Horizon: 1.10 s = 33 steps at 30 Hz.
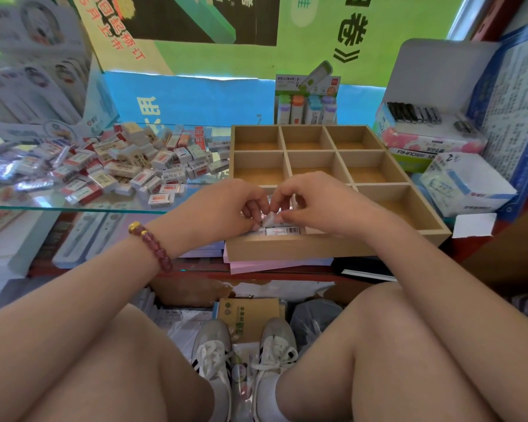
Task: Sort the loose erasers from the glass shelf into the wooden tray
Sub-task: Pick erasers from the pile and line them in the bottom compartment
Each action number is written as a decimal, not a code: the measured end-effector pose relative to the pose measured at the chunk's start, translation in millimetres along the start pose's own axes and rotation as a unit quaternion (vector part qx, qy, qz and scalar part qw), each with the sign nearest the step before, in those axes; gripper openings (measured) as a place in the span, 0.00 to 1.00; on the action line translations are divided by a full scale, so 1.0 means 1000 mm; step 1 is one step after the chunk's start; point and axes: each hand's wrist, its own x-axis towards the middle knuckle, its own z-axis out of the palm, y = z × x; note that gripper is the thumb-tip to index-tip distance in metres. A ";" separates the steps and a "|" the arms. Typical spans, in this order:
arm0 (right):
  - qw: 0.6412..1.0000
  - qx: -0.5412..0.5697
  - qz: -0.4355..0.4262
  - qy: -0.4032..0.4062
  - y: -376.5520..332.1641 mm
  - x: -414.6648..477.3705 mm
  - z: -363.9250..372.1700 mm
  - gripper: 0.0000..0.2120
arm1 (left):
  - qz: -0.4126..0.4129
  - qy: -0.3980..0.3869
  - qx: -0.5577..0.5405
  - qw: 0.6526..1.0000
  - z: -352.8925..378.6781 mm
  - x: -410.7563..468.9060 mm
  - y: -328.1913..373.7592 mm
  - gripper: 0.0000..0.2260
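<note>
A pile of several loose erasers [128,166] in white, red and tan wrappers lies on the glass shelf [73,205] at the left. The wooden tray [287,248], divided into nine compartments, sits to the right of the pile. My left hand [226,208] and my right hand [314,202] meet over the tray's near-left compartment. Both pinch a small white eraser [270,219] between their fingertips. Below it, erasers [282,230] with barcode labels lie in that compartment. The other compartments look bare.
A display box of colourful correction tapes [307,102] stands behind the tray. Boxes of stationery [433,141] are stacked at the right, and card packs [34,71] at the left. Pink and purple notebooks [272,264] lie under the tray. My knees and shoes are below.
</note>
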 end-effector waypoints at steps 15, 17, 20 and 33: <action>0.980 -0.195 -0.047 -0.010 -0.020 0.012 0.000 0.06 | -0.005 0.022 -0.013 1.000 -0.009 -0.010 -0.008 0.13; 0.980 -0.195 -0.039 -0.011 -0.022 0.011 -0.001 0.05 | 0.000 0.023 -0.003 1.000 -0.008 -0.011 -0.008 0.11; 0.979 -0.200 -0.026 -0.016 -0.025 0.012 0.000 0.04 | 0.013 0.019 0.029 0.999 -0.006 -0.014 -0.008 0.06; 0.965 -0.251 -0.007 -0.080 -0.044 0.022 -0.009 0.16 | 0.018 -0.007 0.057 0.998 -0.002 -0.017 -0.003 0.11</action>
